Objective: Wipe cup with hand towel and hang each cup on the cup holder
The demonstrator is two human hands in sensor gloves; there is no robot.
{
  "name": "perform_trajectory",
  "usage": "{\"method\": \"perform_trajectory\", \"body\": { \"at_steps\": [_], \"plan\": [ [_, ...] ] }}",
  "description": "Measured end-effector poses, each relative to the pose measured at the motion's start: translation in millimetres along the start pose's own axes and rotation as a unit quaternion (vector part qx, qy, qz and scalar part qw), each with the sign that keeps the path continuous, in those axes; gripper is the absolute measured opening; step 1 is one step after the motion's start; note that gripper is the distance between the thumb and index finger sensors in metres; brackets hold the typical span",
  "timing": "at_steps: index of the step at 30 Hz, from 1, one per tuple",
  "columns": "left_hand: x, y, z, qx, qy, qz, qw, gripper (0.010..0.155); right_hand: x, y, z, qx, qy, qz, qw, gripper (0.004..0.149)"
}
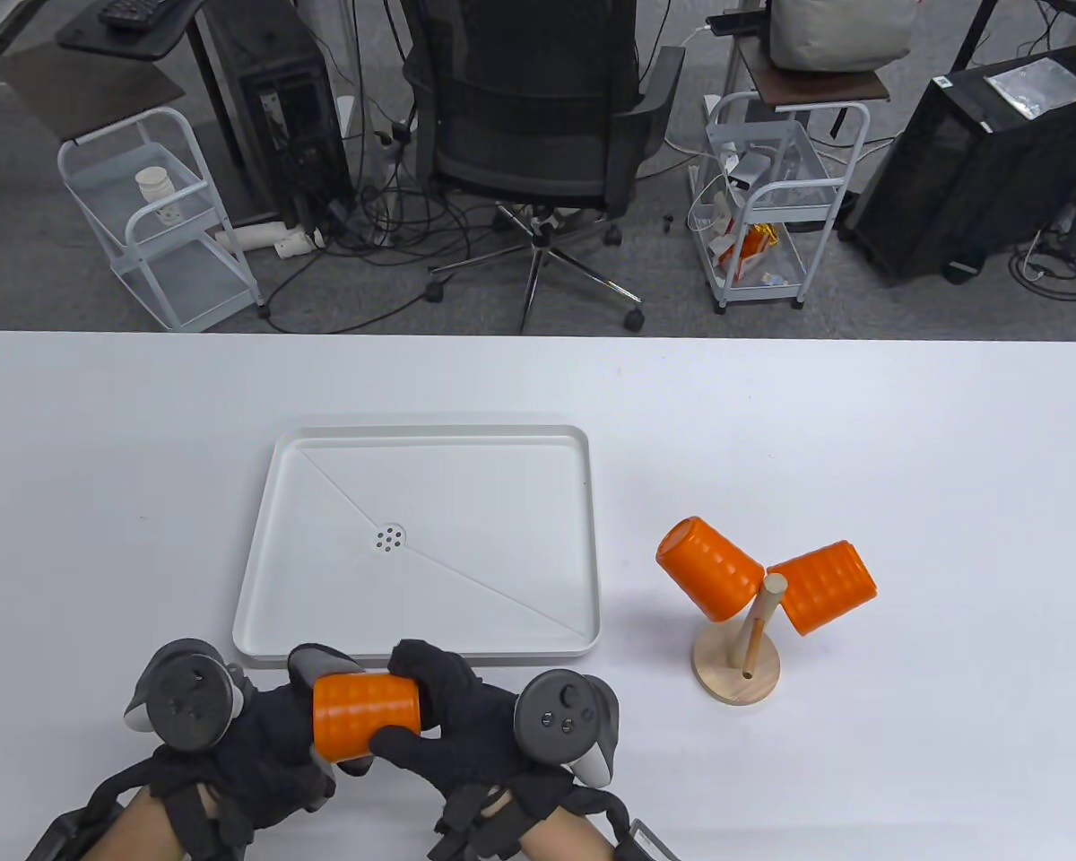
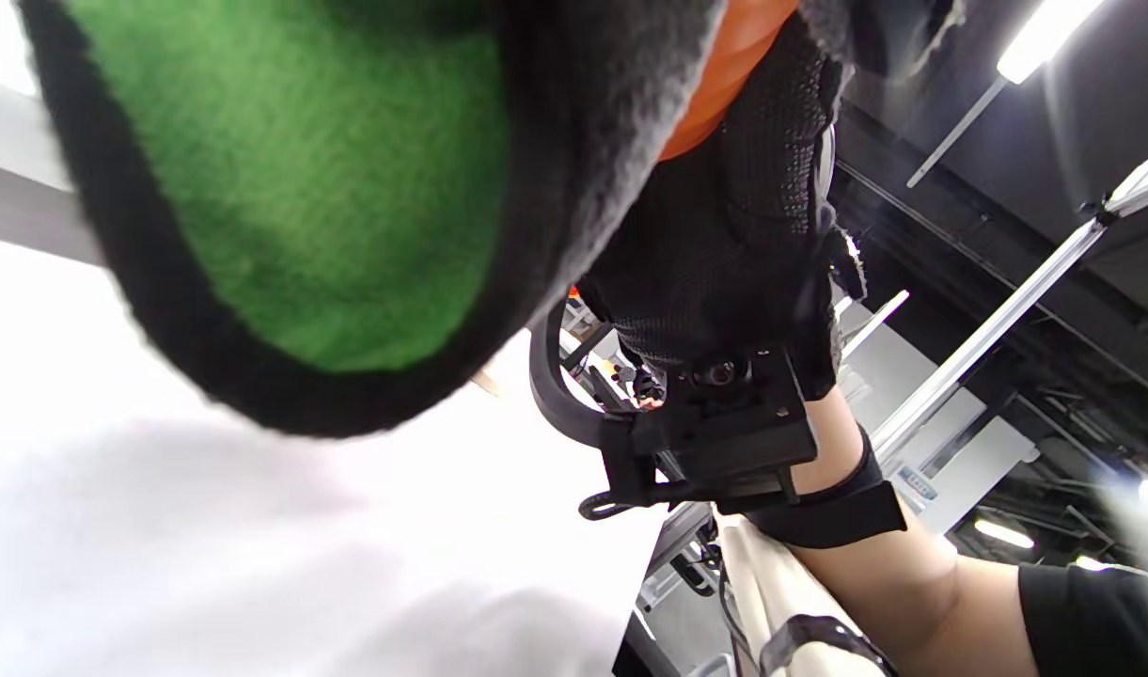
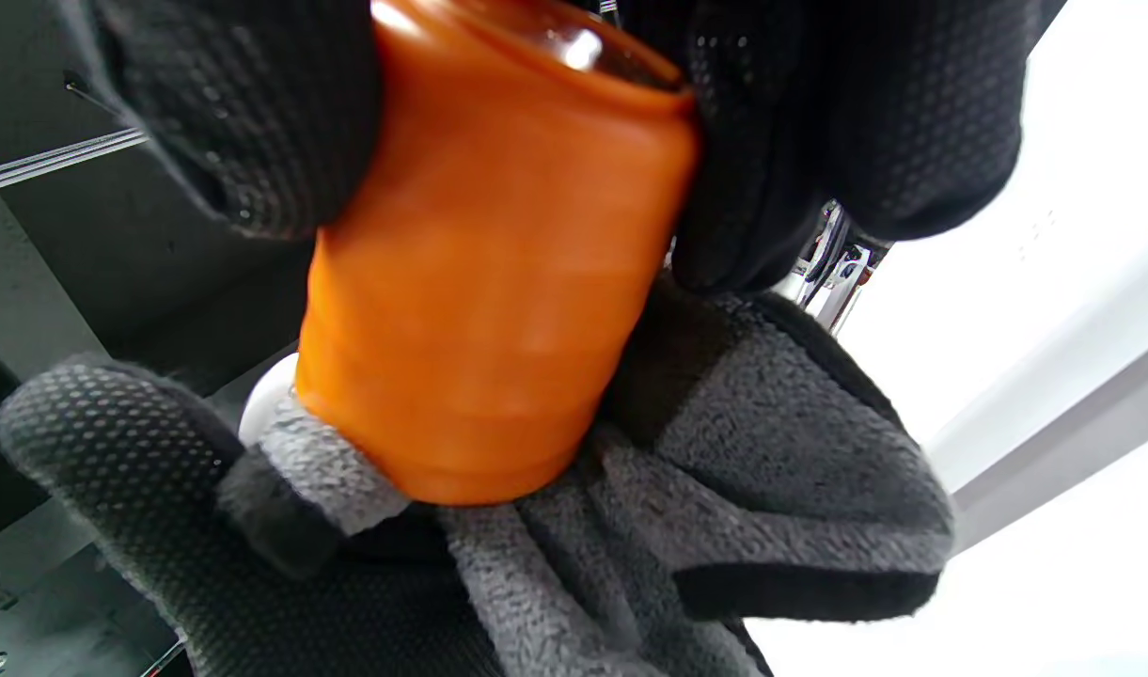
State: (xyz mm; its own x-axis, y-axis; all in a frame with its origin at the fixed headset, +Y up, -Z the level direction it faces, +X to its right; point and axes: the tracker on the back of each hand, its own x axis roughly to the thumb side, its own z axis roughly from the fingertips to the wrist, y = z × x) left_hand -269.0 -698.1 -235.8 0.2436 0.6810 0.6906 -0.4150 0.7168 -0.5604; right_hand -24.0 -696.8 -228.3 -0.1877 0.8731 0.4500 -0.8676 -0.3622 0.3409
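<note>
Near edge of the white table (image 1: 861, 430): the left hand (image 1: 260, 726) and the right hand (image 1: 466, 717), both in black sensor gloves, clasp a ribbed orange plastic cup (image 1: 366, 713) lying on its side between them; the right hand's fingers (image 3: 254, 103) curl round the cup's wall; the left hand presses a grey fleece hand towel with a green face (image 3: 724, 489) against the cup's end, fingers curled about cloth and cup. Just beyond the hands: a shallow white rectangular drain tray (image 1: 260, 547). To its right: a wooden cup holder with a round base (image 1: 735, 668), bearing two more ribbed orange cups (image 1: 710, 569), tilted on its pegs. Beyond the table: grey carpet; a black office chair (image 1: 538, 99); two white wire trolleys (image 1: 157, 215); black computer towers (image 1: 977, 161); loose cables.
</note>
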Motion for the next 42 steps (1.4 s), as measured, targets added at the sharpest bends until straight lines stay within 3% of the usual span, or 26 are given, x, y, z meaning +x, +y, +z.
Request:
{"method": "perform_trajectory", "body": {
  "at_steps": [2,9,17,21,25,29,35,38,42],
  "plan": [
    [-0.5,-0.1,0.8,0.006,-0.001,0.009,1.0,0.085,1.1,0.2,0.2,-0.002,-0.005,0.004,1.0,0.081],
    [-16.9,-9.3,0.6,0.032,0.0,0.188,0.982,0.089,6.3,1.2,2.0,-0.012,-0.045,0.055,0.997,0.081],
    [-35.4,-25.1,-1.0,0.008,-0.002,0.373,0.928,0.093,13.2,6.2,5.1,-0.018,-0.088,0.129,0.988,0.081],
    [-34.8,-25.9,-2.1,0.002,0.004,0.358,0.934,0.091,11.7,5.6,4.5,-0.017,-0.074,0.121,0.99,0.082],
    [-26.3,-21.2,-2.3,0.005,0.006,0.293,0.956,0.088,9.0,3.7,3.6,-0.017,-0.049,0.087,0.995,0.082],
    [-12.0,-12.1,0.1,0.005,0.011,0.124,0.992,0.085,2.6,4.2,2.5,-0.005,-0.019,0.04,0.999,0.082],
    [2.4,-6.3,2.1,-0.001,0.007,-0.017,1.0,0.083,-1.8,5.7,1.7,0.008,0.0,0.006,1.0,0.083],
    [0.9,-6.7,2.7,0.008,0.006,-0.001,1.0,0.083,-0.9,5.6,2.0,0.007,-0.006,0.013,1.0,0.082],
    [-8.2,-11.1,1.9,0.044,0.005,0.113,0.993,0.087,1.5,4.2,2.2,0.0,-0.028,0.032,0.999,0.082]
  ]
}}
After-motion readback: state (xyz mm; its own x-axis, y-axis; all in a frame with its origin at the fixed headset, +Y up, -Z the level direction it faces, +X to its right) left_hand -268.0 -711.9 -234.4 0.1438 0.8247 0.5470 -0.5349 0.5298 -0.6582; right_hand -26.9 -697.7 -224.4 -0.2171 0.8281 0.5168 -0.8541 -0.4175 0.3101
